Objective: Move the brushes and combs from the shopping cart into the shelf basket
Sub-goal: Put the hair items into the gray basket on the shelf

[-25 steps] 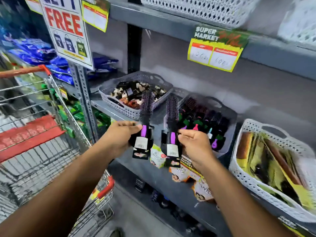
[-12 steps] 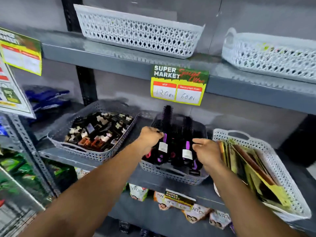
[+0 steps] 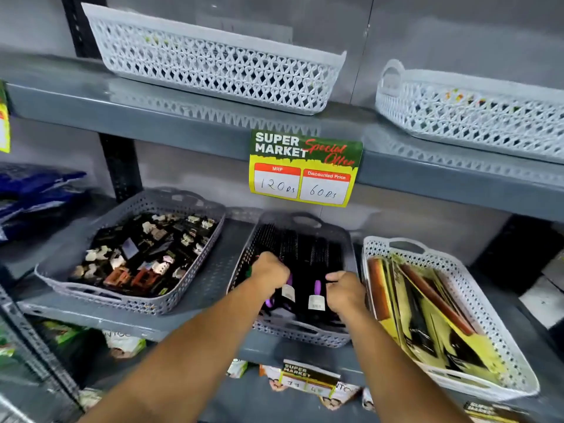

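The grey shelf basket [image 3: 302, 334] sits in the middle of the shelf and holds several black round brushes lying side by side. My left hand [image 3: 270, 272] is down inside it, closed around a black round brush with a purple handle and white label [image 3: 288, 292]. My right hand [image 3: 344, 292] is beside it, fingers curled on a second brush of the same kind [image 3: 315, 301]. Both brushes lie low among the others, handles toward me. The shopping cart is out of view.
A grey basket of hair clips [image 3: 91, 296] stands to the left, and a white basket of packaged combs [image 3: 491, 319] to the right. The upper shelf edge with a price sign [image 3: 305, 169] overhangs the baskets. Two white baskets [image 3: 213, 65] stand above.
My view swung right, away from the cart. Both hands carried the two brushes from in front of the shelf down into the middle grey basket.
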`<action>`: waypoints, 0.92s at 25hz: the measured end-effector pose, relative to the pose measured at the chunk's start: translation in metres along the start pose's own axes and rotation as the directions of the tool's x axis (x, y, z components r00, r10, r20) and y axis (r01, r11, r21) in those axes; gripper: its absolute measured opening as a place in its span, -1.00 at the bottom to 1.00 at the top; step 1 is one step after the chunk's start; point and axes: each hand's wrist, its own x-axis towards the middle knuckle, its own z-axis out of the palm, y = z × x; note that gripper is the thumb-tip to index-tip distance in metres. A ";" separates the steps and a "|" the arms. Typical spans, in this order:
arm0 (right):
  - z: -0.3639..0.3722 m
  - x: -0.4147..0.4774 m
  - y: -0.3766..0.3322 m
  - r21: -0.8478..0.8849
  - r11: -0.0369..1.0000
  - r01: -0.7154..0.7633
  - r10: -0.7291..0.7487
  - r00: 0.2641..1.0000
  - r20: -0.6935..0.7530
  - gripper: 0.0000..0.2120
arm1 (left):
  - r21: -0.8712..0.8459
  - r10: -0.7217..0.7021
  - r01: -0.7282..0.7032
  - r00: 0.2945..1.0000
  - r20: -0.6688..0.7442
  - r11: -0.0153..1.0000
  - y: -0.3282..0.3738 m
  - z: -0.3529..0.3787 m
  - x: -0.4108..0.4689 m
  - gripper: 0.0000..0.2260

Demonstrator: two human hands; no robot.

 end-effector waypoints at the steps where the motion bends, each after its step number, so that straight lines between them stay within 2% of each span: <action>1: 0.001 0.001 0.000 -0.021 1.000 -0.012 0.012 1.000 0.014 -0.71 | 0.054 -0.002 0.002 1.000 0.010 0.999 0.002 -0.001 0.000 -0.79; 4: 0.003 0.004 0.002 -0.081 0.997 -0.007 0.010 0.999 0.032 -0.68 | 0.216 0.003 -0.011 0.999 0.039 0.976 0.008 -0.003 -0.002 -0.74; 7: 0.004 0.004 0.002 -0.117 0.993 -0.001 0.004 1.000 0.025 -0.69 | 0.338 0.010 -0.012 1.000 0.008 0.941 0.013 -0.003 -0.007 -0.66; 11: 0.003 0.000 -0.002 -0.199 0.979 0.052 -0.049 0.999 0.019 -0.74 | 0.440 0.024 -0.012 0.999 -0.023 0.898 0.013 -0.001 -0.014 -0.63; 19: -0.005 -0.011 -0.003 -0.205 0.973 0.107 -0.106 0.994 0.015 -0.68 | 0.462 0.081 -0.043 0.995 -0.061 0.886 0.005 0.003 -0.024 -0.67; 23: -0.011 -0.020 -0.005 -0.163 0.973 0.162 -0.165 0.986 0.001 -0.62 | 0.434 0.162 -0.111 0.983 -0.083 0.894 0.000 -0.007 -0.033 -0.77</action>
